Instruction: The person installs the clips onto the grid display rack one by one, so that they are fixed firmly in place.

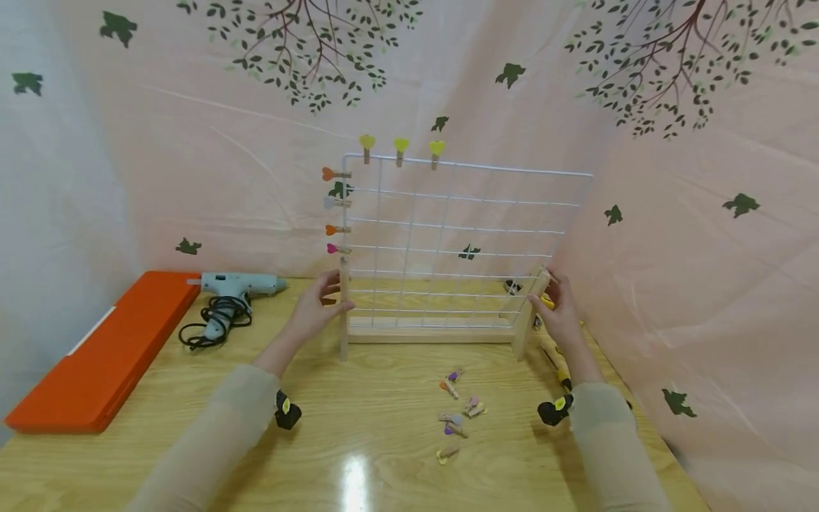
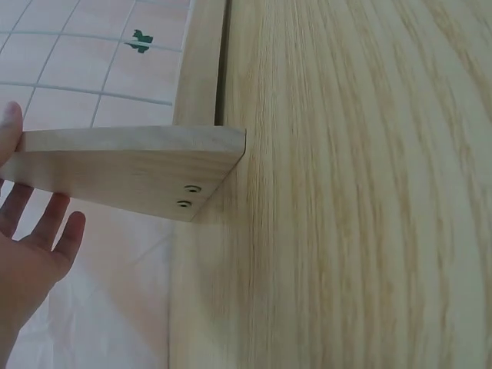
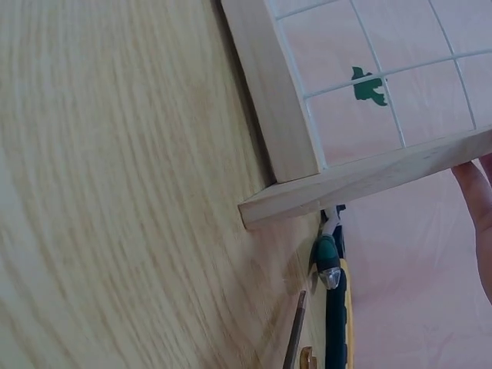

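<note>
White wire-grid rack (image 1: 441, 225) stands up near the middle of the worktop (image 1: 358, 419), a side post within reach of each set of my fingers. My left fingers (image 2: 71, 237) are partly bent about the left upright (image 1: 343, 313), thumb at its near edge, the others along its outer side; my right fingers (image 3: 474, 194) hold the right upright (image 1: 525, 323) in much the same way, though how firmly either set grips I cannot tell. If I lifted one side harder than the other, I judge the frame could twist and rock on its feet. A jolt might shake loose the yellow heart clothespins (image 1: 401, 151) on the top wire or the orange heart clothespins (image 1: 329, 230) on the left edge. Sliding it near would likely push the crossbar (image 1: 429, 335) or right upright into the loose clothespins (image 1: 451, 419) lying on the near side.

Its broad face looks toward me, and its long axis runs left to right, along the crossbar; whether it leans near or far I cannot be sure. Farther out, the glue gun (image 1: 233, 284) and orange case (image 1: 102, 363) lie left; a green-handled tool (image 3: 327, 252) lies beyond the right upright, where a shove to the right might catch it.
</note>
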`<state>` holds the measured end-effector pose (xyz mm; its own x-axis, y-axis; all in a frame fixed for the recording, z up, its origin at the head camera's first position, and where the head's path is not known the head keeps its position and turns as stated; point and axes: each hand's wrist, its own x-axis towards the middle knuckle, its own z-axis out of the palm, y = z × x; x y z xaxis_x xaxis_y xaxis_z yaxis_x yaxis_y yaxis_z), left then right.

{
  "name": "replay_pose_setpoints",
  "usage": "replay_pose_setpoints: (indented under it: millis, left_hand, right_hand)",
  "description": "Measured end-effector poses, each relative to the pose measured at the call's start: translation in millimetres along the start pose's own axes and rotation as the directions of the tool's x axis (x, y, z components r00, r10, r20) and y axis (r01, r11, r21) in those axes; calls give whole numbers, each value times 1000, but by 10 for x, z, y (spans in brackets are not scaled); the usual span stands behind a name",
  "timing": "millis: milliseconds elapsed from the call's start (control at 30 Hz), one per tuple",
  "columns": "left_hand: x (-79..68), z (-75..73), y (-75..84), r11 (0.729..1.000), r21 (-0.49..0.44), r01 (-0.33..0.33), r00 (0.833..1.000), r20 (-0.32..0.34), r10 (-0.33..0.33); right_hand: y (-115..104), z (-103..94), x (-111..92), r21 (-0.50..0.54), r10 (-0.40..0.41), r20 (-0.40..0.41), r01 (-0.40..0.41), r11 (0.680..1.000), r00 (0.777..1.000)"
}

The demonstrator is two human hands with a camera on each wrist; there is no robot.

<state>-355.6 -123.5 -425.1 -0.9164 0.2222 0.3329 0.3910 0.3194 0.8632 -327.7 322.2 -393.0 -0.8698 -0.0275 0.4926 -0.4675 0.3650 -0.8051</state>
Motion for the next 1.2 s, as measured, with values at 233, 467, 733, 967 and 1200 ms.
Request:
replay_pose_setpoints:
  millis: [233, 467, 733, 967, 1200]
  left_hand:
    - [-15, 23, -11, 998, -66, 7, 1000, -1, -7]
    - [-36, 72, -10, 996, -89, -3, 1000, -30, 1]
    - [-55, 58, -16, 996, -90, 18, 999, -27, -20]
    - [-60, 55, -8, 996, -88, 29, 999, -32, -32]
    - [-62, 59, -9, 995, -83, 53, 998, -31, -55]
  right_hand:
    - [-171, -42, -66, -172, 17, -87, -31, 985, 996]
    - [-346, -87, -200, -225, -143, -200, 97, 969, 969]
    - [-266, 336, -343, -288, -195, 396, 323, 901, 897]
    - [-84, 762, -407, -285, -143, 719, 476, 832, 680]
    - [149, 953, -385, -144, -221, 827, 576, 805, 516]
